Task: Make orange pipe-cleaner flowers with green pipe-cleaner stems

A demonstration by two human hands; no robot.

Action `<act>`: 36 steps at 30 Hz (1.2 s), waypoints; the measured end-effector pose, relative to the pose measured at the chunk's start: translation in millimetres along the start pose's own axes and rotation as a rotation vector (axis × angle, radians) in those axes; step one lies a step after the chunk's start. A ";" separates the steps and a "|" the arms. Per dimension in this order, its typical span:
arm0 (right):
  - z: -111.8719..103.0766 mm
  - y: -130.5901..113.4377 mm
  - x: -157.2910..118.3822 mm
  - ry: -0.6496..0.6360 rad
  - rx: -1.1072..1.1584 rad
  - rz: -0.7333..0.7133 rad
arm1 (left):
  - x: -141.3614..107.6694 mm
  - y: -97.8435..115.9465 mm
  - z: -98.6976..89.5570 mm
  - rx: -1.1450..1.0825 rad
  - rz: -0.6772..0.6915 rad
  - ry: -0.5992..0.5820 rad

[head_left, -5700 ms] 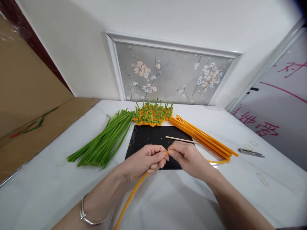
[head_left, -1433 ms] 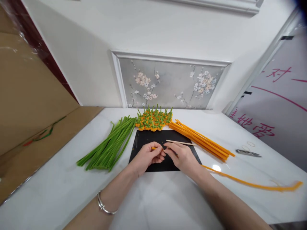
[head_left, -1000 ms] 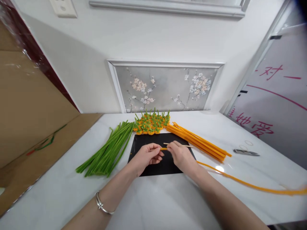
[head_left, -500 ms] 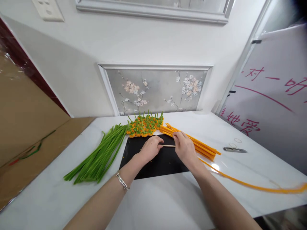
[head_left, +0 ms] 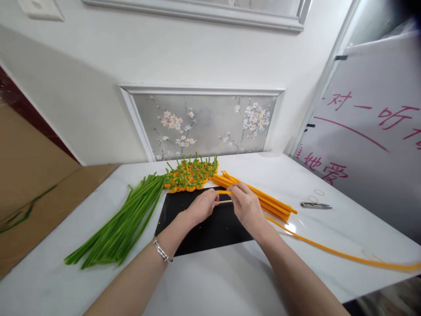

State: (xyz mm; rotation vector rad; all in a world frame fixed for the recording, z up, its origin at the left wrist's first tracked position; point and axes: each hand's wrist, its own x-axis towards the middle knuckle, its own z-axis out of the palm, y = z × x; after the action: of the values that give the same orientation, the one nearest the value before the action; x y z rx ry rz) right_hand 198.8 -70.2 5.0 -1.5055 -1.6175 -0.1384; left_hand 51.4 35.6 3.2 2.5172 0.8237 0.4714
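Observation:
Over the black mat, my left hand is closed, pinching one end of a thin wooden stick. My right hand is closed on an orange pipe cleaner; a short stretch of it spans the gap to my left fingertips, just above the stick. The stick's other end runs under my right fingers, where its contact is hidden. A long orange strand trails from beneath my right wrist to the right edge. Just behind my right hand lies a bundle of orange pipe cleaners.
Green pipe cleaners lie in a bundle on the left of the white table. Small orange-and-green flowers cluster behind the mat. Thread snips and rubber bands lie at right. Cardboard borders the left side.
An orange pipe cleaner now stretches between my hands above the stick, where only the stick showed before. The view has shifted slightly to the right.

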 end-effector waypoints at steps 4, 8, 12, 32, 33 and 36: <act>1.3 -5.4 -2.4 -0.090 -0.008 -0.096 | -23.6 10.1 -17.9 -0.066 -0.011 -0.044; -0.5 -18.9 -6.9 -0.172 -0.037 -0.220 | -56.3 21.4 -31.8 -0.196 -0.125 -0.051; -6.0 -20.0 -8.4 -0.252 0.091 -0.339 | -81.2 26.9 -38.0 -0.326 -0.237 -0.158; 3.5 -16.4 -11.2 -0.596 0.431 -0.169 | -105.7 31.4 -23.5 -0.362 -0.213 -0.183; 3.4 -17.1 -11.3 -0.598 0.424 -0.170 | -106.0 32.4 -22.0 -0.315 -0.204 -0.157; 2.1 -17.1 -10.9 -0.610 0.424 -0.153 | -106.3 36.0 -19.1 -0.212 -0.147 -0.108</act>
State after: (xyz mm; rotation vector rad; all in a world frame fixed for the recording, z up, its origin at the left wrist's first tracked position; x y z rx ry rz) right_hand 181.7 -81.4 4.7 -1.1443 -2.0722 0.6006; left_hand -21.4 -50.5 18.7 2.2491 0.8621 0.3502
